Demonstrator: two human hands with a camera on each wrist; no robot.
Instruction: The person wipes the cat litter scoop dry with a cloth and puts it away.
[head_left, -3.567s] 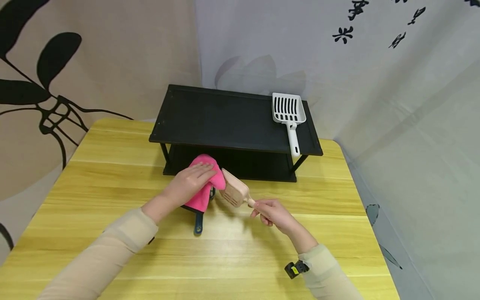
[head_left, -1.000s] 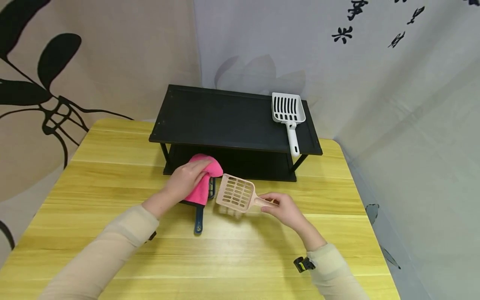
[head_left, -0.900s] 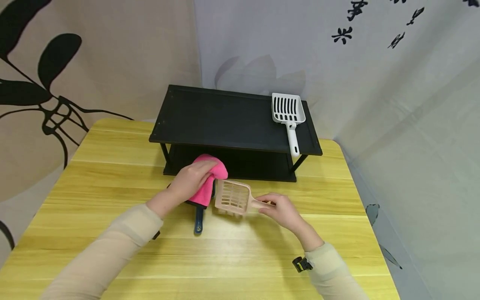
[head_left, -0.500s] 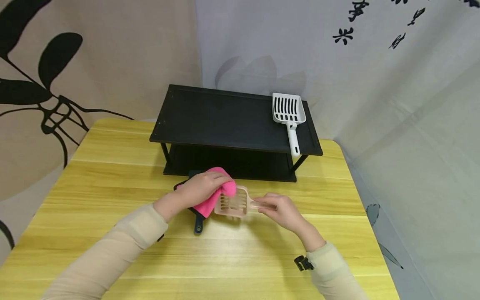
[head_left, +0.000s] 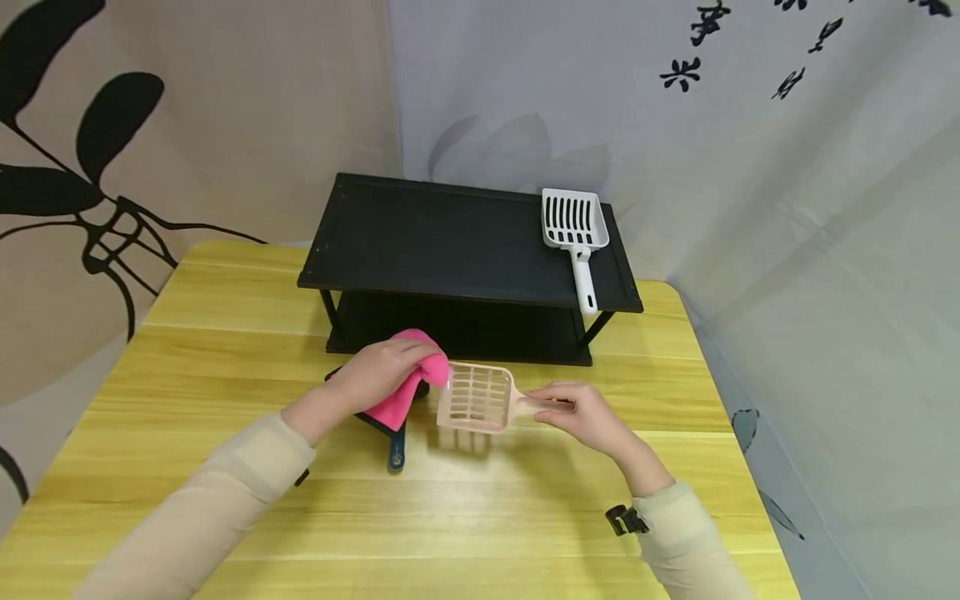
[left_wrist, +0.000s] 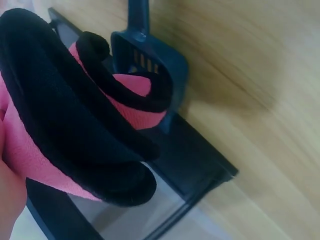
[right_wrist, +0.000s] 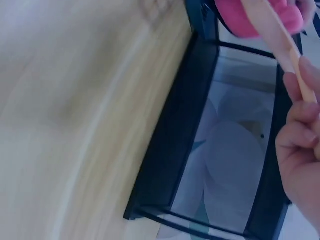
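In the head view my left hand [head_left: 378,372] grips a pink cloth [head_left: 397,408] with black edging, its bunched end right at the far-left corner of a beige slotted litter scoop [head_left: 475,400]. My right hand [head_left: 588,417] holds that scoop by its handle, the slotted pan raised over the table and facing up. Partly hidden below the cloth, a dark blue litter scoop [head_left: 397,454] lies on the table, handle toward me; the left wrist view shows its slotted pan [left_wrist: 175,65]. Seen from the right wrist, the beige scoop [right_wrist: 272,35] appears edge-on, pinched between thumb and fingers.
A black two-tier rack [head_left: 442,237] stands at the back of the wooden table [head_left: 465,533]. On the right of its top tier lies a white litter scoop [head_left: 576,221], handle overhanging the front edge. Printed cloth [head_left: 510,83] hangs behind.
The beige scoop has turned from tilted to facing up and shifted slightly right with my right hand. My left hand moved the cloth right over the scoop's pan, then back left to its corner.
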